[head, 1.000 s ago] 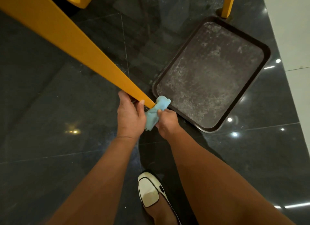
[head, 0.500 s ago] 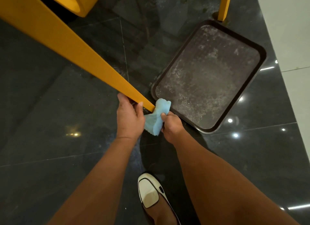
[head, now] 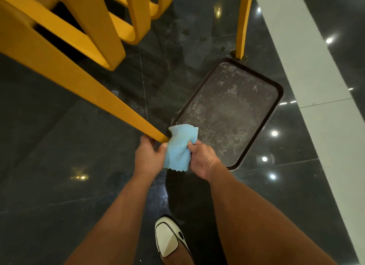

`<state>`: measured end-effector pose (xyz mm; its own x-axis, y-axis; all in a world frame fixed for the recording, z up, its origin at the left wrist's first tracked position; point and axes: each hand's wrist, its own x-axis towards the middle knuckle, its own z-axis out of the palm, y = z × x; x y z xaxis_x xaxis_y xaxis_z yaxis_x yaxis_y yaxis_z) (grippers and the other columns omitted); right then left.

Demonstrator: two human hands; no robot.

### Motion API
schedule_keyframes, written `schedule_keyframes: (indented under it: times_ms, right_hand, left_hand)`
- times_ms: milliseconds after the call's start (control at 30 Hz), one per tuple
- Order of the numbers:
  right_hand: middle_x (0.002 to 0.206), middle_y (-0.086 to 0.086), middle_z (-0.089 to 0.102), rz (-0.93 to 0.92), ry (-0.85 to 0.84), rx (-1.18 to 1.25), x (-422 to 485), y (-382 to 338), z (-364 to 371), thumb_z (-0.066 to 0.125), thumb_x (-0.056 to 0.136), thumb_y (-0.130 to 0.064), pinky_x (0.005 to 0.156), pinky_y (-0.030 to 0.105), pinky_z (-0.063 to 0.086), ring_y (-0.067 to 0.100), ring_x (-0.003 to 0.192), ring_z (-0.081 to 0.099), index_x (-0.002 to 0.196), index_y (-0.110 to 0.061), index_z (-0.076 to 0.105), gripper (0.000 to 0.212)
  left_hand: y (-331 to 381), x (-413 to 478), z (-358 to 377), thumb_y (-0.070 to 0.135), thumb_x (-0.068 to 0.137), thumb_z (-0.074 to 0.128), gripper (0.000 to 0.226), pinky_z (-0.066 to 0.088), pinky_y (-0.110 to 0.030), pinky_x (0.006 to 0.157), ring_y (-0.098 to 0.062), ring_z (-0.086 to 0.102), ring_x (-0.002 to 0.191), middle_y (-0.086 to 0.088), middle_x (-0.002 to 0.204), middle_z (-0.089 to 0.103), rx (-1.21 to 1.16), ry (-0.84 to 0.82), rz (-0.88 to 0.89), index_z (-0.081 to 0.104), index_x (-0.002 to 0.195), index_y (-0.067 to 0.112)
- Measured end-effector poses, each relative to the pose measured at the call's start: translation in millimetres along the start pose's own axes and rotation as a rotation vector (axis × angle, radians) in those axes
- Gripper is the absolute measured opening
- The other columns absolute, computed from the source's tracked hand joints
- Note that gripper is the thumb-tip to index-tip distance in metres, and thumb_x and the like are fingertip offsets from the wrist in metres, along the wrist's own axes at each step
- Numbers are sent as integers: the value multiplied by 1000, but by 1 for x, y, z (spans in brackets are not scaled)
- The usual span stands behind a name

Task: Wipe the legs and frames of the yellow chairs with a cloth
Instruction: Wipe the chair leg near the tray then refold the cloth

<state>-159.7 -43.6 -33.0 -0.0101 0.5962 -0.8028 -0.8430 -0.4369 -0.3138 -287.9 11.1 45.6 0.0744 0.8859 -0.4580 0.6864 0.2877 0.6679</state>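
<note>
Left hand (head: 150, 158) grips the chair leg (head: 83, 87) at its tip, I see; right hand (head: 204, 161) clutches the cloth (head: 178, 148) between them (leg runs up-left).

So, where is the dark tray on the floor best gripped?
Probably the tray by its raised rim on the long right side, from the right: it lies flat, that side faces open floor, a yellow chair leg stands at its far corner.

Soft blue cloth (head: 180, 146), smooth yellow chair leg (head: 94, 91), glossy dark floor (head: 59, 146), scuffed tray (head: 276, 104).
</note>
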Motion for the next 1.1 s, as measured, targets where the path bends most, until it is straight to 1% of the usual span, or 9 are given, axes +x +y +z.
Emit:
schedule_keyframes:
  times_ms: [67, 167, 367, 533, 700, 833, 933, 1000, 1100]
  right_hand:
    - [130, 18, 60, -9, -58, -37, -11, -14, 4, 43, 100, -12, 103, 51, 44, 34, 119, 57, 131, -8, 55, 33]
    - [133, 19, 57, -24, -159, -119, -32, -37, 9, 45, 99, -15, 104, 53, 42, 35, 122, 55, 133, -7, 51, 35]
    - [132, 19, 57, -46, -323, -254, -81, -78, 18, 45, 99, -12, 103, 50, 44, 35, 122, 55, 134, -4, 49, 37]
    - [135, 24, 53, -106, -458, -349, -129, -116, 32, 55, 91, -10, 104, 55, 42, 40, 124, 52, 133, -2, 51, 43]
    - [126, 22, 58, -154, -554, -417, -183, -157, 51, 61, 84, -7, 100, 51, 47, 37, 117, 57, 131, -1, 53, 48]
    - [130, 27, 54, -214, -600, -477, -225, -184, 60, 62, 83, -3, 93, 54, 49, 42, 119, 55, 136, 2, 43, 57]
    - [124, 22, 58, -295, -598, -519, -251, -201, 63, 62, 81, 1, 88, 60, 47, 44, 117, 55, 136, -7, 42, 59]
    - [125, 20, 58, -338, -586, -535, -269, -214, 66, 59, 81, 7, 86, 63, 48, 46, 119, 54, 137, -21, 45, 64]
    - [127, 15, 58, -413, -549, -590, -301, -236, 72, 46, 84, 17, 76, 56, 57, 40, 115, 58, 137, -33, 48, 73]
  left_hand:
    - [1, -2, 0, 28, 91, 63, 43, 49, -33, 87, -25, 63, 106, -2, 107, 64, -10, -72, -64, 47, 127, 11]
    - [10, -11, -3, 33, 90, 65, 41, 55, -44, 88, -22, 68, 97, -4, 106, 69, -202, -137, -155, 52, 123, 12]
    - [38, -36, -13, 35, 84, 72, 42, 57, -44, 85, -26, 70, 96, -11, 107, 71, -482, -150, -251, 59, 116, 10]
    - [82, -69, -28, 30, 92, 62, 28, 56, -46, 85, -27, 70, 96, -11, 105, 72, -621, -204, -187, 60, 113, 11]
    - [128, -104, -44, 40, 85, 60, 45, 54, -37, 71, -28, 68, 100, -13, 112, 70, -802, -304, -88, 60, 119, 10]
    - [161, -128, -55, 35, 78, 70, 49, 56, -40, 74, -27, 66, 100, -12, 113, 69, -876, -331, -31, 58, 120, 13]
    - [184, -144, -63, 15, 73, 76, 43, 56, -40, 70, -27, 69, 88, -13, 105, 69, -907, -332, 17, 55, 111, 10]
    - [201, -154, -68, 8, 76, 72, 37, 57, -45, 76, -31, 70, 89, -15, 102, 70, -897, -303, 26, 55, 109, 6]
    - [229, -165, -71, 3, 84, 66, 23, 56, -48, 85, -31, 70, 95, -16, 105, 71, -883, -273, 69, 58, 106, 3]
